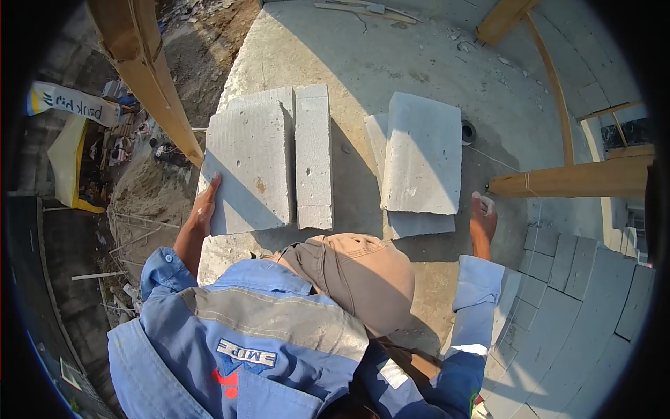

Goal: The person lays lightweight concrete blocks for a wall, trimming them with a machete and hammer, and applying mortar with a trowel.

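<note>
My left hand [206, 207] grips the left edge of a pale grey aerated concrete block [252, 164]; its thumb lies along the side, and the other fingers are hidden. Another block shows behind this one's far edge. A narrow block [313, 157] stands just to its right, across a thin gap. Further right, a block [424, 150] rests at an angle over another block [421, 225]. Beside that pair, apart from it, my right hand [483, 222] is held with a finger up and the others loosely bent, holding nothing.
The concrete floor slab [328, 52] ends in a rough edge on the left, with rubble and a lower area beyond. Timber posts [143, 77] and a timber beam [565, 181] with string flank the blocks. A block wall [586, 300] stands at right.
</note>
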Available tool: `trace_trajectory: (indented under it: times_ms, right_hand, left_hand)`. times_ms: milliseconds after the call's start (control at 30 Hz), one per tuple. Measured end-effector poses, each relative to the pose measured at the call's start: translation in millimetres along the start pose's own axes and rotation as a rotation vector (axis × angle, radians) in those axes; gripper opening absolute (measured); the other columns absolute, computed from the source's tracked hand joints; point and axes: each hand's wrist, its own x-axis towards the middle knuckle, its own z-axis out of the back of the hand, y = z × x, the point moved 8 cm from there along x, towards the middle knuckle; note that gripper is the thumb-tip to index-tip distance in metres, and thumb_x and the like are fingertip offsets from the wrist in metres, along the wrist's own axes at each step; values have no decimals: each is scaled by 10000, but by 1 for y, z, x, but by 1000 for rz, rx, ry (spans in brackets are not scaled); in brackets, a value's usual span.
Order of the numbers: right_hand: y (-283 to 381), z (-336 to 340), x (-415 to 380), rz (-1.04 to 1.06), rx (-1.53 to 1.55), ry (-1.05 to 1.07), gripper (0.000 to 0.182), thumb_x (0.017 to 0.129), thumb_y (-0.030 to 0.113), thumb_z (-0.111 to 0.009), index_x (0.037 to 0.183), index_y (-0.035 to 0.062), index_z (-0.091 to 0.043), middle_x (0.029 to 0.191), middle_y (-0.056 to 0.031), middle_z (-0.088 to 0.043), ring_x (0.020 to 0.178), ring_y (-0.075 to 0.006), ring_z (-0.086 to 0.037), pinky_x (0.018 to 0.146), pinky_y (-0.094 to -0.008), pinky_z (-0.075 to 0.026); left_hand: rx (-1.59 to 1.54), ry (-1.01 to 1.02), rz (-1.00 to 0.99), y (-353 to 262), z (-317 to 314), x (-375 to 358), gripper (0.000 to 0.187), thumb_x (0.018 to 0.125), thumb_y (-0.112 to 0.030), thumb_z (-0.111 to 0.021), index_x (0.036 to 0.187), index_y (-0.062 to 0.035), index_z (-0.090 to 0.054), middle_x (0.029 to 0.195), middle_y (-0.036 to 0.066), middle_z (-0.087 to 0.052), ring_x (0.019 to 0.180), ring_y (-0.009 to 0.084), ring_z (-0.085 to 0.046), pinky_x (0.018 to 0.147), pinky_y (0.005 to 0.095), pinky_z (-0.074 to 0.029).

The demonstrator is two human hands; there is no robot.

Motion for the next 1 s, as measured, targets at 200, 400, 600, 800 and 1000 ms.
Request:
trace_trajectory:
  times_ms: [200,400,600,800,1000]
  right_hand:
    - [16,-67,35,-54,456,411,689,957,535,-636,1354,-23,-565,1274,-127,-649,1220,-241,-561,1072,-362,-385]
    - [42,-105,32,-172,681,486,722,859,201,-814,1452,-33,-474,1295,-135,-641,1129,-232,-626,1000,-344,-464]
    - [47,-101,30,-100,707,578,767,835,268,-836,1449,-25,-483,1243,-144,-664,1079,-239,-649,962,-350,-494]
    - [84,-124,17,-61,742,778,888,773,234,-846,1499,-47,-419,1281,-156,-644,1169,-252,-613,1059,-345,-431]
    - [31,-127,31,-35,471,640,914,831,391,-787,1517,-59,-384,1476,-188,-504,1362,-267,-478,1141,-343,-338]
  left_hand:
    - [110,-36,23,-4,-6,-2,919,891,-723,-606,1449,0,-498,1328,126,-634,1150,253,-632,994,390,-498]
    - [145,-81,53,-6,-6,-4,900,883,-744,-594,1367,15,-567,1245,159,-663,1052,282,-668,914,443,-545]
    - [174,-107,61,-20,-14,-16,915,870,-752,-602,1378,8,-553,1239,161,-664,1030,290,-675,887,464,-552]
    - [172,-128,44,-15,-11,-10,859,886,-744,-583,1336,-12,-576,1118,135,-695,903,234,-700,812,383,-546]
    - [213,-165,-8,-11,-6,-4,842,901,-731,-574,1296,13,-596,1096,131,-701,893,226,-694,796,375,-547]
